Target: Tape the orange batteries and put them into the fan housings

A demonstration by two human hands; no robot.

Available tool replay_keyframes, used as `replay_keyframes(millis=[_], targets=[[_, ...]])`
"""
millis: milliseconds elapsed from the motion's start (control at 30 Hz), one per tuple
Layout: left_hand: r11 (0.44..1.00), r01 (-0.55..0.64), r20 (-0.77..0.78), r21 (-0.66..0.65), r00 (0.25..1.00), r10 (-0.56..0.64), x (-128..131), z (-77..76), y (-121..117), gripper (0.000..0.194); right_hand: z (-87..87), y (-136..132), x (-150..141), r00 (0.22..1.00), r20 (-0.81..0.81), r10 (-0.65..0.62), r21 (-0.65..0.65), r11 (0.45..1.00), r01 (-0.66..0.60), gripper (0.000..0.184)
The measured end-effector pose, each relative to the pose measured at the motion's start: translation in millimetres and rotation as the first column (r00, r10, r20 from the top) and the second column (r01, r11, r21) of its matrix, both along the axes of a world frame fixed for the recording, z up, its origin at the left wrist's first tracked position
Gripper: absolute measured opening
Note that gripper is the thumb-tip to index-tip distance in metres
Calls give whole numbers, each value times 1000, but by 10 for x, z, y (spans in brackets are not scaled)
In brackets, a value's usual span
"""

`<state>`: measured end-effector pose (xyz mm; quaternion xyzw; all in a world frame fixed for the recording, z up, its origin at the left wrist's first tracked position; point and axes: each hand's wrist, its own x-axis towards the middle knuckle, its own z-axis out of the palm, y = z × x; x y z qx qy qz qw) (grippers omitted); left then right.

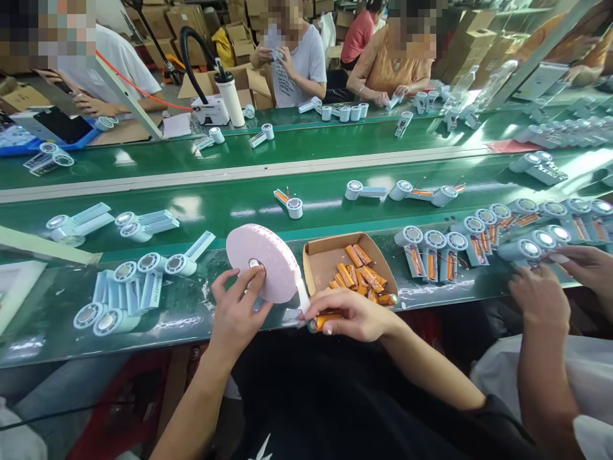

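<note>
My left hand (242, 306) grips a large roll of pinkish-white tape (282, 255), its fingertips at the core hole and the thumb below. The roll stands on edge, tilted, above the bench edge. A loose white strip (302, 294) runs from the roll down to my right hand (357, 313). Closed in that hand is an orange cylindrical battery (328, 319), partly hidden by the fingers. The strip's end meets the fingertips and battery; whether it is stuck on cannot be seen. Just behind my right hand, a shallow cardboard box (318, 252) holds several more orange batteries (361, 255).
Light-blue handheld fan bodies (125, 271) lie in a cluster at left. More fan bodies (435, 240) with orange batteries line the right. A co-worker's hands (541, 287) work there. Beyond runs a green conveyor belt (215, 207) carrying scattered fan parts; several people sit across it.
</note>
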<state>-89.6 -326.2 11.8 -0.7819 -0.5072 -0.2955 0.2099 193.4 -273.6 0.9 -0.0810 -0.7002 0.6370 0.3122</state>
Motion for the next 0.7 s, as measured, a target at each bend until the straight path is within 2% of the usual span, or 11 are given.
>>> replay_keyframes(millis=[67, 133, 200, 267, 333, 367, 433, 467, 533, 600, 700], targets=[[1000, -22, 57, -17, 998, 23, -22, -11, -6, 56, -37, -24, -48, 998, 26, 60, 57, 997, -61, 33], [996, -68, 188, -66, 979, 79, -87, -15, -11, 62, -89, -64, -68, 991, 101, 91, 89, 991, -100, 31], [985, -111, 370, -135, 916, 154, -201, -3, -9, 68, -129, -104, -35, 972, 205, 116, 137, 980, -146, 27], [972, -148, 531, -184, 817, 225, -348, 23, 5, 72, -137, -126, 62, 951, 280, 128, 164, 970, -179, 26], [966, -210, 606, -151, 752, 258, -488, 58, 30, 72, -113, -116, 199, 955, 280, 98, 157, 977, -147, 26], [964, -247, 599, -97, 759, 255, -536, 76, 45, 71, -96, -102, 266, 966, 255, 46, 141, 986, -84, 25], [956, -289, 491, 49, 841, 229, -552, 105, 73, 73, -66, -69, 359, 977, 156, -147, 55, 989, 139, 23], [955, -272, 395, 118, 895, 207, -511, 114, 85, 74, -56, -57, 373, 958, 91, -270, -29, 961, 274, 25], [966, -176, 190, 188, 972, 140, -338, 121, 95, 73, -47, -46, 326, 878, -21, -479, -248, 853, 459, 31], [983, -67, 64, 172, 996, 56, -99, 113, 84, 67, -39, -56, 206, 807, -85, -585, -412, 757, 506, 37], [994, 39, 26, 104, 999, -42, 209, 70, 44, 60, -9, -94, 18, 750, -100, -653, -436, 707, 557, 40]])
